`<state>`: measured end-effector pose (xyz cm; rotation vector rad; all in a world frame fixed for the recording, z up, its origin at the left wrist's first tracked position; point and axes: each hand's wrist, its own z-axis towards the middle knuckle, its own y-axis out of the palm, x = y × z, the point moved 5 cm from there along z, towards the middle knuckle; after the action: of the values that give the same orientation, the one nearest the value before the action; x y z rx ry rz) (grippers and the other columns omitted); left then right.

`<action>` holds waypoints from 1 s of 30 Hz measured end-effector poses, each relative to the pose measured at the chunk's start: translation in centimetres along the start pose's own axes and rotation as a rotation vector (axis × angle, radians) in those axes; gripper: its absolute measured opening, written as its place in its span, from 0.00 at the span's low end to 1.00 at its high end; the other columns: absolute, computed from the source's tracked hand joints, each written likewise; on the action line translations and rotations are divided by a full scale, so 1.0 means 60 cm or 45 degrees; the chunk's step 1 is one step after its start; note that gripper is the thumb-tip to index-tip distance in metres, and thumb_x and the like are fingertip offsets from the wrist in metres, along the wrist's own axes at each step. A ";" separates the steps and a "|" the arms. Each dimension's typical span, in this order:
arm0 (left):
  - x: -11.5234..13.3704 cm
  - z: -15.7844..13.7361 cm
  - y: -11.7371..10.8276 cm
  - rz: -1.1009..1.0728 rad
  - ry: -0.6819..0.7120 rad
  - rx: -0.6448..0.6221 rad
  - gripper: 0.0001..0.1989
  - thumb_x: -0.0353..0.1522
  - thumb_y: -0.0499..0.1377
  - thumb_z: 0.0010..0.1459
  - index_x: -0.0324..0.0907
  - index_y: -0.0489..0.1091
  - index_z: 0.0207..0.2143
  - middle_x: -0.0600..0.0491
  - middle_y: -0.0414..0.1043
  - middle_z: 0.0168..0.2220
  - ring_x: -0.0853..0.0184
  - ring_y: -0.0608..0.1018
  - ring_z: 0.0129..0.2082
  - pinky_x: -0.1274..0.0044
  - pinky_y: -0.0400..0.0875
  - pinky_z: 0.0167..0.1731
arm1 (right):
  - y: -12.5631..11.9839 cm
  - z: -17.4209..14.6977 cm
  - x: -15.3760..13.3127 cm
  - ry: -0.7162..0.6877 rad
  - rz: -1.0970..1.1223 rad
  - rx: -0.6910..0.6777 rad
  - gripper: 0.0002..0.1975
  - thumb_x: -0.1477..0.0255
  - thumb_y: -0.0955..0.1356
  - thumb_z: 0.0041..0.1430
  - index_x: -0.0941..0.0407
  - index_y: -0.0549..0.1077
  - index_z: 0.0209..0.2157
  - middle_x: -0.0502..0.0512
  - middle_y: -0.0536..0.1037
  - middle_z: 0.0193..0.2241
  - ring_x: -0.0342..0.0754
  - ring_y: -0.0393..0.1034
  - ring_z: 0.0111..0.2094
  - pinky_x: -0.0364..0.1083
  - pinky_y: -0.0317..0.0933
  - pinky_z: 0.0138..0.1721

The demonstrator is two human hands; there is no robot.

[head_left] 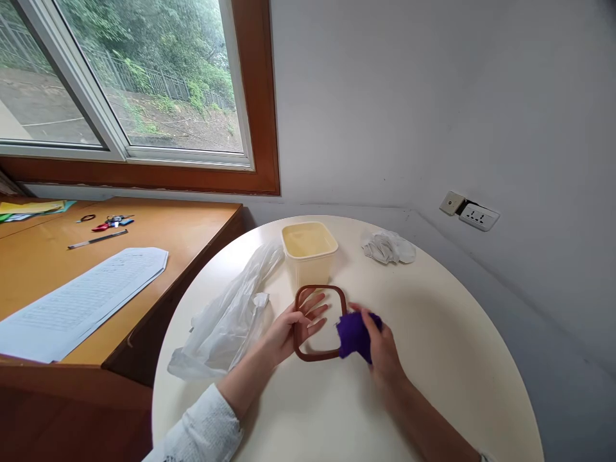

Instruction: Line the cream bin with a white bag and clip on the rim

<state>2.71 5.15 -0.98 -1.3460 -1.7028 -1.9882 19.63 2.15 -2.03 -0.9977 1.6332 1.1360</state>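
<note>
A brown square ring-shaped frame with rounded corners (317,355) is held up over the round table. My left hand (293,327) grips its left side, thumb in front and fingers showing through the opening. In my right hand (382,350) is a purple cloth (355,335), pinched between thumb and fingers and lying against the frame's right side. Just beyond the frame stands a cream plastic bin (310,256), upright, its open top facing up. A crumpled clear plastic bag (231,321) lies left of my left hand.
The white round table (433,385) abuts the wall. Crumpled white tissue or plastic (387,247) lies at its back right. On the wooden desk (192,221) at left are papers (91,298), a pen (97,239) and scissors (113,223). A wall socket (479,217) is at right.
</note>
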 end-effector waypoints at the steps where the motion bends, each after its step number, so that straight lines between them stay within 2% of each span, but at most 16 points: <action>1: 0.000 0.000 0.003 -0.032 -0.020 -0.010 0.29 0.19 0.52 0.44 0.46 0.64 0.51 0.53 0.61 0.58 0.59 0.63 0.58 0.61 0.53 0.59 | -0.011 0.007 -0.003 0.010 0.063 0.081 0.25 0.55 0.66 0.52 0.56 0.71 0.47 0.58 0.77 0.40 0.52 0.73 0.39 0.49 0.68 0.37; 5: -0.008 -0.001 0.010 -0.128 -0.132 -0.031 0.22 0.25 0.52 0.52 0.43 0.65 0.50 0.49 0.59 0.59 0.58 0.62 0.59 0.62 0.53 0.59 | -0.040 0.031 -0.015 -0.114 0.137 0.269 0.27 0.56 0.63 0.55 0.53 0.64 0.54 0.56 0.70 0.52 0.51 0.66 0.52 0.51 0.63 0.50; 9: -0.024 0.000 0.013 -0.149 -0.186 -0.059 0.19 0.29 0.53 0.56 0.42 0.64 0.52 0.47 0.57 0.60 0.59 0.60 0.60 0.65 0.53 0.59 | -0.029 0.043 -0.021 -0.356 -0.125 0.270 0.27 0.58 0.61 0.58 0.56 0.62 0.56 0.57 0.63 0.57 0.49 0.56 0.58 0.51 0.50 0.59; 11: -0.031 0.000 0.014 -0.157 -0.198 -0.078 0.20 0.27 0.54 0.56 0.42 0.64 0.52 0.47 0.57 0.60 0.60 0.59 0.61 0.66 0.52 0.59 | -0.004 0.044 -0.019 -0.443 -0.322 0.164 0.27 0.59 0.59 0.59 0.58 0.62 0.57 0.58 0.63 0.58 0.49 0.55 0.59 0.52 0.48 0.60; 15: -0.038 0.000 0.010 -0.224 -0.219 -0.061 0.20 0.23 0.54 0.54 0.40 0.66 0.50 0.47 0.60 0.59 0.62 0.58 0.61 0.70 0.52 0.58 | 0.047 0.034 -0.002 -0.492 -0.707 -0.057 0.26 0.61 0.57 0.62 0.57 0.59 0.58 0.57 0.64 0.57 0.52 0.51 0.60 0.57 0.45 0.60; 19: -0.040 0.001 0.007 -0.279 -0.246 -0.055 0.23 0.16 0.53 0.45 0.38 0.69 0.45 0.48 0.70 0.49 0.64 0.67 0.54 0.74 0.59 0.52 | 0.079 0.021 0.010 -0.595 -0.965 -0.185 0.24 0.62 0.55 0.63 0.52 0.57 0.59 0.52 0.64 0.57 0.53 0.44 0.63 0.60 0.40 0.61; 22: -0.043 0.001 0.007 -0.348 -0.291 -0.038 0.21 0.16 0.52 0.38 0.36 0.72 0.36 0.49 0.75 0.37 0.66 0.74 0.41 0.77 0.64 0.43 | 0.093 0.013 0.013 -0.647 -1.025 -0.302 0.23 0.64 0.54 0.64 0.49 0.57 0.60 0.49 0.64 0.57 0.52 0.45 0.63 0.60 0.41 0.61; 25: -0.042 -0.001 0.007 -0.419 -0.323 0.006 0.12 0.20 0.53 0.40 0.35 0.72 0.28 0.52 0.74 0.27 0.70 0.74 0.29 0.78 0.66 0.35 | 0.101 0.004 0.010 -0.653 -1.020 -0.414 0.23 0.64 0.54 0.64 0.50 0.58 0.59 0.50 0.64 0.57 0.52 0.45 0.63 0.58 0.44 0.61; 27: -0.040 -0.003 0.008 -0.433 -0.324 0.044 0.09 0.23 0.54 0.44 0.36 0.72 0.29 0.52 0.74 0.26 0.69 0.74 0.29 0.78 0.66 0.33 | 0.107 -0.006 0.005 -0.656 -0.984 -0.515 0.22 0.64 0.55 0.64 0.50 0.60 0.58 0.50 0.65 0.57 0.51 0.47 0.62 0.56 0.44 0.61; 30: -0.035 -0.004 0.005 -0.416 -0.276 0.123 0.08 0.29 0.56 0.52 0.37 0.72 0.35 0.49 0.76 0.32 0.64 0.76 0.37 0.77 0.67 0.35 | 0.115 -0.022 0.000 -0.612 -0.914 -0.653 0.20 0.65 0.56 0.64 0.51 0.64 0.55 0.51 0.67 0.55 0.50 0.48 0.62 0.55 0.46 0.61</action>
<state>3.97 4.02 -2.26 -1.3647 -2.2131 -1.9435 12.90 2.67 -0.09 -1.3501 0.5202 1.1684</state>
